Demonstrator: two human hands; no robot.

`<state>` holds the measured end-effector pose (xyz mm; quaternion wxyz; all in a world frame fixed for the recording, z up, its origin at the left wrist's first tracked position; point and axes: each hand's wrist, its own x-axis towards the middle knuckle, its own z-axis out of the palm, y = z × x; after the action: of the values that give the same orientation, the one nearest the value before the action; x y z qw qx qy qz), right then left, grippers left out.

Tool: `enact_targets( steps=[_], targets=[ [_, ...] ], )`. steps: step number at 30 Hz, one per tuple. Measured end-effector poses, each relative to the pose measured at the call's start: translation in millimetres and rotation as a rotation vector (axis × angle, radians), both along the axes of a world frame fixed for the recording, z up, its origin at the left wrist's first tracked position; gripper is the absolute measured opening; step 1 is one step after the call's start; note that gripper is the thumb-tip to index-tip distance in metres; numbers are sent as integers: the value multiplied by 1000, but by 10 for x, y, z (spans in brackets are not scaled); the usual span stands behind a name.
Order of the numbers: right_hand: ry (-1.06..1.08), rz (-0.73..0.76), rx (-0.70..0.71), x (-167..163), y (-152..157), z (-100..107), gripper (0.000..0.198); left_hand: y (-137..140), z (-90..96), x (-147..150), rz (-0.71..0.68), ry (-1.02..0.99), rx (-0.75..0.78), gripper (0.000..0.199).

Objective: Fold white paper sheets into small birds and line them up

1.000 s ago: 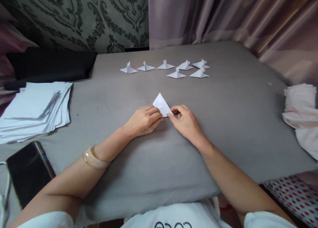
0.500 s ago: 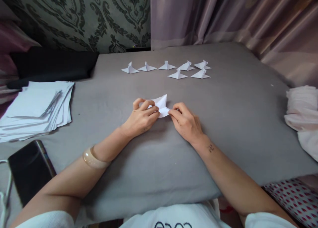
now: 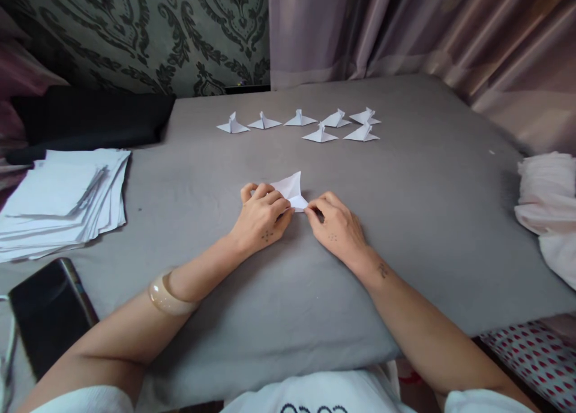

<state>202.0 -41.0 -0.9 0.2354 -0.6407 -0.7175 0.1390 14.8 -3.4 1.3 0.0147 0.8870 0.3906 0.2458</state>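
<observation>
Head view, folded sheet [image 3: 293, 188]: centred in front of the person, between both hands; its left part is hidden by the left hand [image 3: 263, 217], its underside out of sight.
Phone [image 3: 49, 314]: dark and glossy, its lower right covered by the left forearm; the white cable [image 3: 11, 347] beside it is cut off at the left edge.
Pale bundle [image 3: 546, 191]: soft, gathered fabric, cut off at the right edge.
Seven paper figures [image 3: 319, 135]: crisp white folds, pointed sides, raised middles, in a loose group beyond the hands; finer creases too small to make out.
Paper stack [image 3: 54, 191]: flat white sheets, edges uneven, smaller ones on top, cut off at left.
Tabletop: matte grey cloth [image 3: 288, 317], faintly rumpled.
Left wrist: smooth, rounded beige bangle [image 3: 170, 296].
Left grip: narrow, fingers curled over the sheet, thumb at its near edge.
Right grip: the right hand [image 3: 337, 226] pinches the right corner between thumb and forefinger, almost no gap.
</observation>
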Motion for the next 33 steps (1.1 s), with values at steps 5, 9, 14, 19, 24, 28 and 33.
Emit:
enact_targets(
  steps=[5, 9, 14, 19, 24, 28, 33],
  targets=[
    [-35, -45, 30, -55, 15, -16, 11, 23, -20, 54, 71, 8, -64, 21],
    [-43, -63, 19, -60, 34, -20, 8, 80, -38, 68, 83, -29, -112, 17],
    [82, -31, -32, 36, 65, -23, 6, 124, -30, 65, 72, -66, -161, 15],
    [191, 3, 30, 82, 36, 4, 13, 128, -11, 72, 84, -56, -197, 14],
    [226, 176, 95, -22, -26, 25, 27, 119, 6, 103, 95, -56, -225, 13],
    [136, 218, 72, -58, -50, -6, 31, 132, 9, 62, 77, -73, -228, 17],
    [100, 235, 104, -52, -66, -41, 35, 185, 20, -134, -10, -38, -252, 17]
  ],
)
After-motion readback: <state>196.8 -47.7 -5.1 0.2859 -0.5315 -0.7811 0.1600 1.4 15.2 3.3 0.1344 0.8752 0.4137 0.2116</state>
